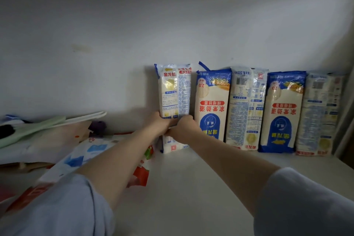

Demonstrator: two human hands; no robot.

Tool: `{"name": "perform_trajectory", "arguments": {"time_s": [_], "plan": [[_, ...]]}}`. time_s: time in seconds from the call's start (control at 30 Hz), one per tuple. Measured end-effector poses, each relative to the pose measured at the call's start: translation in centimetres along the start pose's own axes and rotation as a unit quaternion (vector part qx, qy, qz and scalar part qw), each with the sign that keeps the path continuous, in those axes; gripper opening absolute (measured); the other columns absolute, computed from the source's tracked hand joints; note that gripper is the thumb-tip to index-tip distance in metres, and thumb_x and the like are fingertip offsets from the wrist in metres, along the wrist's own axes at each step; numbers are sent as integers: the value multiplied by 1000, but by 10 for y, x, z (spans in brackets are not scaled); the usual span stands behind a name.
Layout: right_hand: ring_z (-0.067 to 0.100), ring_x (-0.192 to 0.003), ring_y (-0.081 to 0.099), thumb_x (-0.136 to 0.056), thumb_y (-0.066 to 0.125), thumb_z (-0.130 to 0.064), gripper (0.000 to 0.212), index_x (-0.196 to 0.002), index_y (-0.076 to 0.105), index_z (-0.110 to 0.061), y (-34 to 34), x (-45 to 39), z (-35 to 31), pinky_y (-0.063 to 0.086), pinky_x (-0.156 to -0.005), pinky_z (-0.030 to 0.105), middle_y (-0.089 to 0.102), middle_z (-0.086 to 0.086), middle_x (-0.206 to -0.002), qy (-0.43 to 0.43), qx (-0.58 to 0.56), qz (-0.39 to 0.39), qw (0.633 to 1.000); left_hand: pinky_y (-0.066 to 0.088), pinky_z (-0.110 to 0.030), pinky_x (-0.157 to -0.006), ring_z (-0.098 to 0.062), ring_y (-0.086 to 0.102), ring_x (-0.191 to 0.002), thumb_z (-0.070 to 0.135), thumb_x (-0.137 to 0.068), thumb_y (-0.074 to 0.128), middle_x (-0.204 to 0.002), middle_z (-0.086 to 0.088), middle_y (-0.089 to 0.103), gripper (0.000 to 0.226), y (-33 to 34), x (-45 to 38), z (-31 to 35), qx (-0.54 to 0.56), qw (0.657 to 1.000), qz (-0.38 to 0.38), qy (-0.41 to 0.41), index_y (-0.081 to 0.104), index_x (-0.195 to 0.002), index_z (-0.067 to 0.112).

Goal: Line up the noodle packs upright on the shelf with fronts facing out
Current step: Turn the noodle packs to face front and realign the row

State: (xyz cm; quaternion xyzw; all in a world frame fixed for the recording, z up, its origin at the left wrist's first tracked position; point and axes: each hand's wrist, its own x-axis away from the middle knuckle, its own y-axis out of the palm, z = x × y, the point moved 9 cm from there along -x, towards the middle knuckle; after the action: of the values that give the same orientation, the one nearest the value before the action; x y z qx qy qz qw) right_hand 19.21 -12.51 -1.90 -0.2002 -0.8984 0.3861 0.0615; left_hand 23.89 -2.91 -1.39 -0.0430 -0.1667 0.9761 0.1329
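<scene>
Both the left hand [160, 124] and the right hand [183, 127] grip the lower middle of a tall white-and-blue plastic noodle pack [174, 92], held upright against the white back wall [115, 44] with its printed back panel outward. It stands just left of the row of four more upright noodle packs [268, 109], on the white shelf [191, 178]. My judgement: released now, it could slide or topple left toward the loose bags [92, 151], since nothing braces that side, and its front stays hidden.
</scene>
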Motion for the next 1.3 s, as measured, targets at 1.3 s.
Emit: {"name": "perform_trajectory", "arguments": {"time_s": [1.3], "plan": [[26,-103,66,-74,77,-15,44,-115,62,-12,-91,156,69,49,-95,49,70,7,-109,16,-306,-144,941,53,-22,-68,-5,64,-83,26,-71,80,-96,7,68,39,35,167,60,-21,988,-101,116,62,-105,22]]}}
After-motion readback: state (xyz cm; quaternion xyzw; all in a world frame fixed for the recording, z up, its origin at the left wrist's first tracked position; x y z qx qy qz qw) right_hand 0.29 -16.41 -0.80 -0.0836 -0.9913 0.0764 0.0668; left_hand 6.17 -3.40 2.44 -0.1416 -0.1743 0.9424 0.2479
